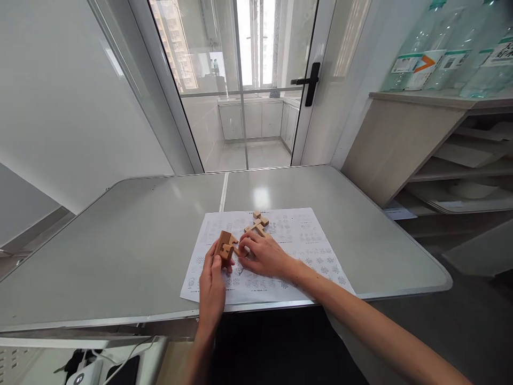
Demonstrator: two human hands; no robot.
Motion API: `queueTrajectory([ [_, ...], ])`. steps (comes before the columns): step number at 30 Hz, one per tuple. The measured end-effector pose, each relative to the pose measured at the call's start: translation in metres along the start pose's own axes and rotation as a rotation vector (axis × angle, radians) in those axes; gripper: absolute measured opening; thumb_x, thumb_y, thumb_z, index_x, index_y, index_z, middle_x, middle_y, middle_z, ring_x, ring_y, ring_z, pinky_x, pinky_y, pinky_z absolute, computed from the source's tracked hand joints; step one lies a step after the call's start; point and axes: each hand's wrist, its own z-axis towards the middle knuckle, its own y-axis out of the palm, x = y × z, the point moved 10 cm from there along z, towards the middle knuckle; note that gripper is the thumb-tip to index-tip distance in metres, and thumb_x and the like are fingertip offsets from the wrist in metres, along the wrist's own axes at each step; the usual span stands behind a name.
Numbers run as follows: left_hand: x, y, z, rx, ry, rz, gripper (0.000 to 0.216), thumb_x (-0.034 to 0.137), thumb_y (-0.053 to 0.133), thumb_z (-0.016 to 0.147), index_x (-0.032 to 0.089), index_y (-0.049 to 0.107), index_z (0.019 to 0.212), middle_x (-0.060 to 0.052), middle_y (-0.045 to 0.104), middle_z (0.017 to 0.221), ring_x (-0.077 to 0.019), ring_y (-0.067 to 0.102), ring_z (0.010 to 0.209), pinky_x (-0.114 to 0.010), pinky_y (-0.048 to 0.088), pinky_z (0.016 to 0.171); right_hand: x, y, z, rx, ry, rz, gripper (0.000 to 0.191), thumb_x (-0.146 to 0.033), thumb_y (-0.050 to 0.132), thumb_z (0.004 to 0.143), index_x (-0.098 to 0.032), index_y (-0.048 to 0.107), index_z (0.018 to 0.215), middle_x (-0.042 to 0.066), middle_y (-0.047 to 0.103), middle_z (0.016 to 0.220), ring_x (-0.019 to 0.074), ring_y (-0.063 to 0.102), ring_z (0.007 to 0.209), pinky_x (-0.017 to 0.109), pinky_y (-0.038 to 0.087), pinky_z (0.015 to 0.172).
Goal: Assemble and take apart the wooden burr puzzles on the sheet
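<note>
My left hand (212,286) is closed around a partly joined block of notched wooden puzzle pieces (225,247), tilted above the paper. My right hand (262,255) is just to the right, its fingers bent and pinched together at a small wooden puzzle piece (236,250) beside the block. The fingers hide part of that piece, and whether it touches the block is hard to see. Just beyond my right fingers, several loose pale wooden pieces (260,220) lie in a small pile on a printed sheet (320,240) covered with line diagrams.
The sheet lies on a grey folding table (132,240) with a metal rim. Behind it stands a glass door with a black handle (311,84). A wooden shelf unit (404,133) carrying plastic bottles (417,64) is at right. Cables and a phone (124,370) lie lower left.
</note>
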Motion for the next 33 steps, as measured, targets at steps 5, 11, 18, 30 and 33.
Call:
queueTrajectory([
  [5, -0.003, 0.006, 0.0, -0.067, -0.023, -0.112, 0.057, 0.06, 0.046, 0.104, 0.017, 0.068, 0.134, 0.001, 0.054, 0.072, -0.0139, 0.049, 0.066, -0.025, 0.043, 0.061, 0.005, -0.001, 0.001, 0.056, 0.048, -0.008, 0.02, -0.018, 0.066, 0.093, -0.023, 0.06, 0.111, 0.006, 0.067, 0.115, 0.0177, 0.061, 0.081, 0.031, 0.045, 0.07],
  [11, -0.004, 0.0, 0.001, -0.041, 0.023, -0.032, 0.055, 0.061, 0.052, 0.102, 0.02, 0.071, 0.134, -0.004, 0.07, 0.089, -0.0168, 0.062, 0.078, -0.028, 0.054, 0.076, 0.008, -0.001, 0.002, 0.058, 0.07, 0.001, 0.028, -0.018, 0.067, 0.092, -0.023, 0.06, 0.119, 0.008, 0.067, 0.123, 0.0221, 0.065, 0.098, 0.034, 0.049, 0.079],
  [18, 0.002, -0.003, 0.001, -0.01, 0.042, 0.032, 0.049, 0.058, 0.051, 0.103, 0.026, 0.072, 0.134, -0.007, 0.076, 0.126, -0.0257, 0.067, 0.12, -0.041, 0.052, 0.109, 0.017, 0.0, 0.004, 0.033, 0.115, 0.055, 0.03, -0.018, 0.068, 0.091, -0.021, 0.063, 0.121, 0.008, 0.069, 0.114, 0.0216, 0.065, 0.092, 0.036, 0.05, 0.08],
  [30, -0.001, -0.005, 0.003, -0.003, 0.042, 0.048, 0.044, 0.053, 0.051, 0.104, 0.029, 0.071, 0.135, -0.004, 0.069, 0.143, -0.0261, 0.06, 0.136, -0.045, 0.043, 0.121, 0.018, -0.003, 0.006, -0.009, 0.175, 0.254, 0.021, -0.031, 0.055, 0.107, -0.019, 0.064, 0.091, 0.005, 0.069, 0.087, 0.0182, 0.059, 0.078, 0.032, 0.042, 0.071],
  [33, 0.0, -0.005, 0.003, -0.001, 0.037, 0.041, 0.045, 0.055, 0.05, 0.104, 0.029, 0.07, 0.135, -0.005, 0.071, 0.139, -0.0264, 0.062, 0.134, -0.045, 0.044, 0.12, 0.033, 0.001, 0.006, -0.002, 0.303, 0.591, 0.039, -0.052, 0.05, 0.107, -0.02, 0.061, 0.086, 0.002, 0.065, 0.08, 0.014, 0.054, 0.063, 0.029, 0.041, 0.062],
])
